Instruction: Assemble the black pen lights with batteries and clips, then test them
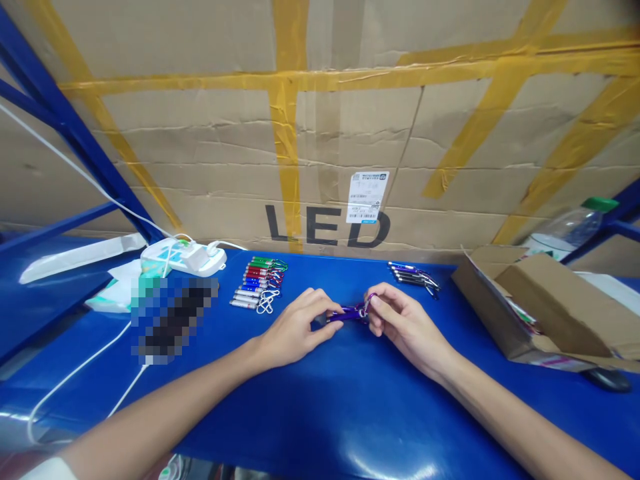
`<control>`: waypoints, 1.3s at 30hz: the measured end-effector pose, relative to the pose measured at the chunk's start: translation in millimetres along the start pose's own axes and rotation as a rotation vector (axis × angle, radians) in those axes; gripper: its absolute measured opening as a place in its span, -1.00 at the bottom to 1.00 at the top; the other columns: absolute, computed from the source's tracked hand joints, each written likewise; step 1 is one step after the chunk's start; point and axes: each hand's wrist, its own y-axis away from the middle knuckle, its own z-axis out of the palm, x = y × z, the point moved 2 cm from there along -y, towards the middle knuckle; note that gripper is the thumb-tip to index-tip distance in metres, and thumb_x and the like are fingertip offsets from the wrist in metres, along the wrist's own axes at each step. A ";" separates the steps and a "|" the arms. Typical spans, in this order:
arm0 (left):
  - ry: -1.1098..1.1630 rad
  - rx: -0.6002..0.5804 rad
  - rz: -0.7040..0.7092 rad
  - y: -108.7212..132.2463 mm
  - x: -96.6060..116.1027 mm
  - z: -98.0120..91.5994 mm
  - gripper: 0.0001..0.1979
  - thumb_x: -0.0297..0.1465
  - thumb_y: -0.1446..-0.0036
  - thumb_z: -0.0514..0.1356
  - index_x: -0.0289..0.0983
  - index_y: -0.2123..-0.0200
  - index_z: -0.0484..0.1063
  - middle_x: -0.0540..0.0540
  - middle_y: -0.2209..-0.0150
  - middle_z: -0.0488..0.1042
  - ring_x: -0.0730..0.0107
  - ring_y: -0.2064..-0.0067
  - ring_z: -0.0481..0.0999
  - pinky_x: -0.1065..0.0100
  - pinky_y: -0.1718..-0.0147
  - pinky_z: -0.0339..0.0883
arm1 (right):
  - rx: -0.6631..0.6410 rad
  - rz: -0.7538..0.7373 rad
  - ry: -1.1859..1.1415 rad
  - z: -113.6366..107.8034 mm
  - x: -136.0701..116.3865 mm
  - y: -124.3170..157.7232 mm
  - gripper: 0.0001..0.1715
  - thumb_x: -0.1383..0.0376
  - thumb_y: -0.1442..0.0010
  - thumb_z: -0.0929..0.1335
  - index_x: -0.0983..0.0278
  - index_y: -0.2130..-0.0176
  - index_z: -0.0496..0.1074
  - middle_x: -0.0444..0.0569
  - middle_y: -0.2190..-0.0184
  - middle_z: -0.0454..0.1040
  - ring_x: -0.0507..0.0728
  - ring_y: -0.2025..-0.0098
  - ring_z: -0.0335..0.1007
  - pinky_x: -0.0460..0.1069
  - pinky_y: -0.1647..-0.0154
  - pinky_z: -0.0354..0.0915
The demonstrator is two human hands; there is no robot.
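Low over the blue tabletop (320, 407), my left hand (303, 323) pinches the barrel end of purple keychain flashlights (350, 315); there seem to be two, side by side. My right hand (403, 320) is closed with thumb and finger on the purple carabiner (370, 303) at their other end. Left of my hands lies a row of similar keychain flashlights (255, 283) in green, red, blue and silver, their carabiners pointing right. Behind my right hand is a smaller group of blue and black keychain flashlights (410, 275).
An open cardboard box (487, 320) with small items stands at right, a black mouse-like object (607, 379) beside it. A plastic bottle (570, 230) is behind. At left are a white power strip (205, 260), cables and a pixelated dark object (177, 320). A large taped carton (210, 160) forms the back.
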 end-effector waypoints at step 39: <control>-0.104 0.019 -0.125 3.8 -1.2 10.8 -0.77 -0.23 -0.52 0.17 -0.15 -0.05 0.58 0.01 0.24 0.66 0.31 0.25 0.53 0.21 0.08 0.28 | 0.006 -0.175 0.532 -1.8 4.0 -0.1 -0.45 0.00 -0.43 0.38 0.11 -0.30 0.51 -0.06 0.19 0.45 0.12 0.30 0.50 0.08 0.10 0.48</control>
